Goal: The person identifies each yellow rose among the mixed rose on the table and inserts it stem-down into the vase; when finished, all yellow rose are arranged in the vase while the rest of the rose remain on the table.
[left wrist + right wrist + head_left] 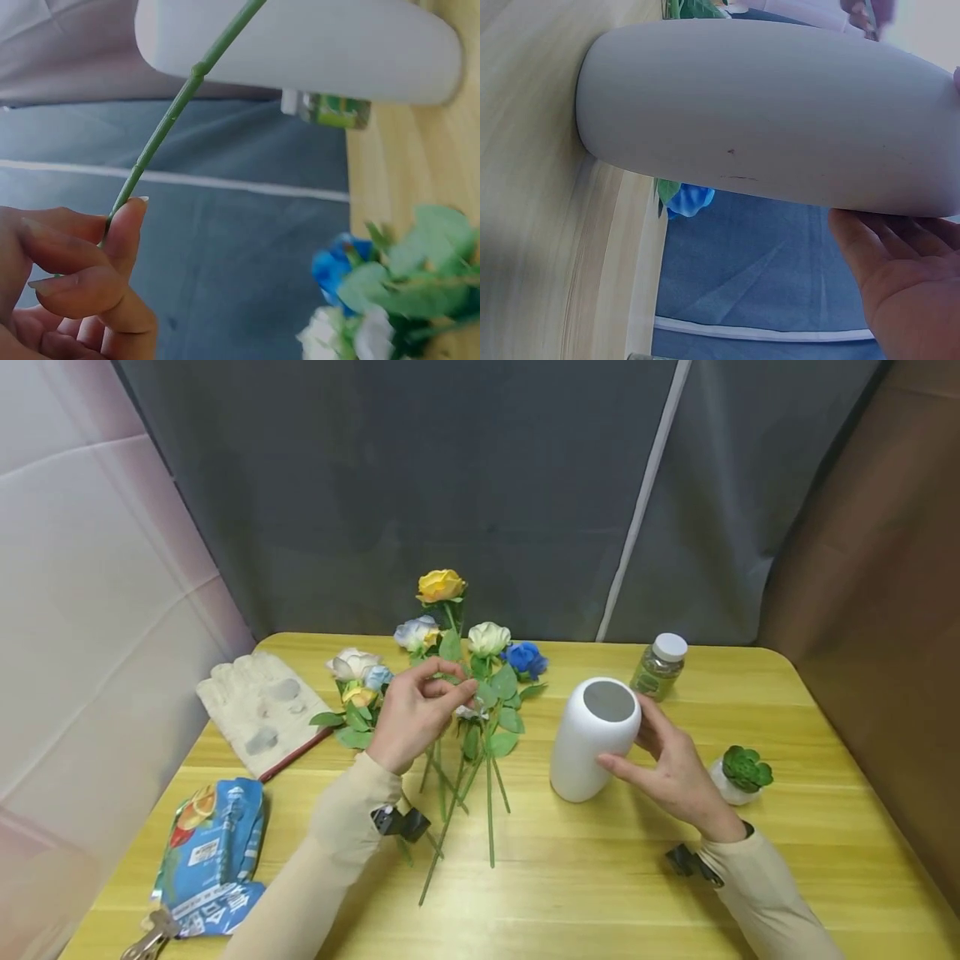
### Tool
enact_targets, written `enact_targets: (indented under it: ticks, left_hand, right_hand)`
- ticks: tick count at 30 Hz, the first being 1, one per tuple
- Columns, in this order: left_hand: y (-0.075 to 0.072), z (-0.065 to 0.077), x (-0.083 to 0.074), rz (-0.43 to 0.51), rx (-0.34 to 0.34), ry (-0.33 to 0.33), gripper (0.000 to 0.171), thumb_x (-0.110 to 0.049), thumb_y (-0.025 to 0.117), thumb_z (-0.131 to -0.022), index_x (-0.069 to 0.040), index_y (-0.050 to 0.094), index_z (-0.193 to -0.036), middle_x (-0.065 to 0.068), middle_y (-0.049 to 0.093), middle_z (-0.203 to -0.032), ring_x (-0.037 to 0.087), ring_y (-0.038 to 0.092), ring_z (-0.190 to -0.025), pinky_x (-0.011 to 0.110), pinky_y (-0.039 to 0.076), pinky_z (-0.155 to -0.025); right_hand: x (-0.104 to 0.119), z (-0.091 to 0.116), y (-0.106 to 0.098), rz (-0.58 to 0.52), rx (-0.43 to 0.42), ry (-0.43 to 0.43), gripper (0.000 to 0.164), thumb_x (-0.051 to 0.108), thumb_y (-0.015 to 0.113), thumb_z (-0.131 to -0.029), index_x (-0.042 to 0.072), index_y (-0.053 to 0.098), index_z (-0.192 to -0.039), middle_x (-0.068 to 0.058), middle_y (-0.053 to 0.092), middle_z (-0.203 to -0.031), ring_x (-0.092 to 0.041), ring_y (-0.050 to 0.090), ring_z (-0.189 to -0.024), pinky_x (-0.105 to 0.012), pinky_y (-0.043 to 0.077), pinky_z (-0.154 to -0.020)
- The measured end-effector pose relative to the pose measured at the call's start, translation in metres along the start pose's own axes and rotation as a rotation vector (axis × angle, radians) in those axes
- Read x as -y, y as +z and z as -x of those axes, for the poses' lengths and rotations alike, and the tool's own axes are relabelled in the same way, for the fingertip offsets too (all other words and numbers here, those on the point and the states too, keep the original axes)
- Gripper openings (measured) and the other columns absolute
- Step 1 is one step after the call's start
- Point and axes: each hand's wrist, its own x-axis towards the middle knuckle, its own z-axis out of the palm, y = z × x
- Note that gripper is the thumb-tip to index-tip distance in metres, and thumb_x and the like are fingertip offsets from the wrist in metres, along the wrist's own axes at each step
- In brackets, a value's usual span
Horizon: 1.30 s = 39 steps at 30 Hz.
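Observation:
My left hand (423,714) pinches a green flower stem (166,124) between thumb and fingertips. Above that hand, a yellow rose (441,586) stands higher than the other blooms and appears to belong to this stem. My right hand (678,777) grips the upper right side of a white vase (581,760), thumb in front and fingers behind. The vase stands upright on the table, its mouth uncovered. Around the left hand lie more artificial flowers: a cream one (489,639), a blue one (527,658) and a white one (352,663), with stems partly overlapping.
At the left are a whitish work glove (262,706), a blue packet (213,843) and a metal tool (152,935) cut off by the frame. A white-lidded jar (660,667) stands behind the vase, and a small potted succulent (742,772) right of it.

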Motion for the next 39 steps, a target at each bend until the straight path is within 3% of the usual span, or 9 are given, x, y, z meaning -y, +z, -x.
enact_targets:
  ticks: [9,22,32,39]
  left_hand:
    - [0.020,-0.016,-0.030,0.080,0.027,0.124,0.014,-0.020,0.071,-0.099,-0.009,0.066,-0.106,-0.005,0.074,-0.071,0.011,0.031,-0.039,0.027,0.026,-0.041]
    - [0.039,-0.028,-0.055,0.119,0.054,0.201,0.013,-0.018,0.071,-0.098,-0.008,0.066,-0.104,-0.003,0.073,-0.071,0.012,0.031,-0.038,0.026,0.026,-0.041]
    - [0.049,-0.039,-0.066,0.121,0.017,0.264,0.012,-0.018,0.071,-0.098,-0.009,0.067,-0.104,-0.003,0.073,-0.071,0.015,0.037,-0.040,0.028,0.030,-0.042]
    - [0.055,-0.049,-0.074,0.134,-0.004,0.290,0.012,-0.017,0.072,-0.098,-0.008,0.067,-0.104,-0.005,0.074,-0.071,0.015,0.041,-0.041,0.028,0.032,-0.042]
  right_hand:
    - [-0.003,-0.002,0.001,-0.014,0.009,0.000,0.079,0.007,0.082,-0.087,0.013,0.042,-0.154,-0.013,0.059,-0.142,-0.029,0.059,-0.130,-0.015,0.048,-0.102]
    - [-0.006,-0.004,0.002,-0.039,0.020,-0.032,0.076,0.008,0.082,-0.087,0.015,0.045,-0.152,-0.012,0.061,-0.140,-0.029,0.060,-0.129,-0.019,0.049,-0.102]
    - [-0.007,-0.004,0.000,-0.055,0.025,-0.045,0.076,0.007,0.083,-0.087,0.015,0.045,-0.152,-0.011,0.059,-0.142,-0.028,0.060,-0.130,-0.037,0.051,-0.105]
    - [-0.006,-0.005,0.001,-0.071,0.026,-0.062,0.077,0.007,0.083,-0.086,0.014,0.045,-0.152,-0.012,0.057,-0.144,-0.029,0.059,-0.131,-0.038,0.051,-0.106]
